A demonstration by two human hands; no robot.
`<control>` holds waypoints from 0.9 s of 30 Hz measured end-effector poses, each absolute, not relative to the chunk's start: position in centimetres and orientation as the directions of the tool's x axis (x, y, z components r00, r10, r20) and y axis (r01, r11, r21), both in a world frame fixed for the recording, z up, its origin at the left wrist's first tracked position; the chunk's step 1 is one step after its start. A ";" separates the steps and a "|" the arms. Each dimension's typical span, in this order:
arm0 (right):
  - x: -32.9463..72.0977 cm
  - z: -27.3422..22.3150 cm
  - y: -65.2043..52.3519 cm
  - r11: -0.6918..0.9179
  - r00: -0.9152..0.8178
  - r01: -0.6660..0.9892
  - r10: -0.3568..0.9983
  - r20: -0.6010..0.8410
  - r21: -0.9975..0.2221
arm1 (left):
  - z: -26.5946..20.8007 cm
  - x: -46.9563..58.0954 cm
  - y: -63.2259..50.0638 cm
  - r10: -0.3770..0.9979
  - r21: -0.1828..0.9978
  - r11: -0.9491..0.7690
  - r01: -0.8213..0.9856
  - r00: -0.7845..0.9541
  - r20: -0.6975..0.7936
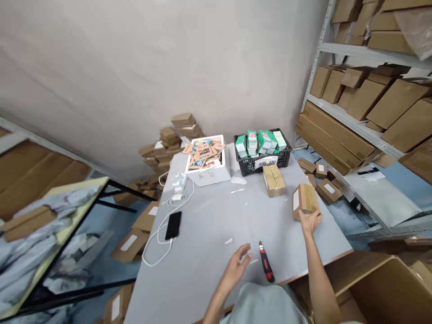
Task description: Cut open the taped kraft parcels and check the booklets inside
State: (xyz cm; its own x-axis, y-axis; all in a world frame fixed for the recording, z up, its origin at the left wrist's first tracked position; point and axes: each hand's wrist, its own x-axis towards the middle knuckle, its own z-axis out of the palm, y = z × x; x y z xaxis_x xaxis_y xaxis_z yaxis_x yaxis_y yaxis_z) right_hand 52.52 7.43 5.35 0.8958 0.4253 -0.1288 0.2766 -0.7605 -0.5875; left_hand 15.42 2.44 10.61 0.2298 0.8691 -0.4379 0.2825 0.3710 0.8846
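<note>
My right hand (309, 220) grips the near lower end of a small cardboard box (305, 198) at the table's right side. Clear tape runs over this box, and a white label is on its left face. Above the near part of the table, my left hand (238, 263) has its fingers loosely curved and apart, with nothing in them. Just right of that hand lies a red and black utility knife (266, 262). A second taped cardboard box (273, 181) stands farther back, in front of a black plastic crate (249, 167) of green and white boxes.
A white box (211, 175) of colourful packets stands at the back left of the grey table (202, 225). A phone (173, 225) lies near a white cable (157, 231). Shelves (354, 119) of cartons rise at right. A large open carton (381, 288) sits beside the table.
</note>
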 end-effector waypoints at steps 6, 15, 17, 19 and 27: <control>44.3 4.1 -4.8 -0.554 0.753 0.393 0.652 -0.089 -0.734 | 9.2 8.5 2.8 0.897 0.887 0.384 0.255 0.127 -0.424; 29.9 5.6 -5.7 -0.067 -0.106 0.653 0.978 -0.178 -0.754 | 6.0 -0.8 2.7 0.899 0.885 0.435 0.168 -0.134 -0.417; 28.5 5.5 -4.7 -0.031 -0.254 0.733 0.914 -0.315 -0.680 | 4.8 -1.8 1.6 0.898 0.884 0.438 0.163 -0.135 -0.419; 27.5 4.9 -3.9 -0.021 -0.303 0.800 0.849 -0.433 -0.600 | 3.1 -2.5 0.1 0.884 0.869 0.467 0.160 -0.107 -0.455; 26.2 1.1 -6.3 -0.266 -0.025 0.766 0.897 -0.441 -0.585 | -2.3 -3.8 -5.8 0.864 0.856 0.502 0.123 -0.027 -0.502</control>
State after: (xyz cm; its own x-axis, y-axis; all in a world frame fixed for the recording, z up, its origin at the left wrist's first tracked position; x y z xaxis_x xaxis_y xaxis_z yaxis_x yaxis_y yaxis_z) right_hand 26.25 -6.26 1.10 -0.0253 0.8971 -0.4410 0.7661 -0.2660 -0.5851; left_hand -3.81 -5.84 -2.31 -0.0267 0.8642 -0.5025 0.1229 0.5017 0.8563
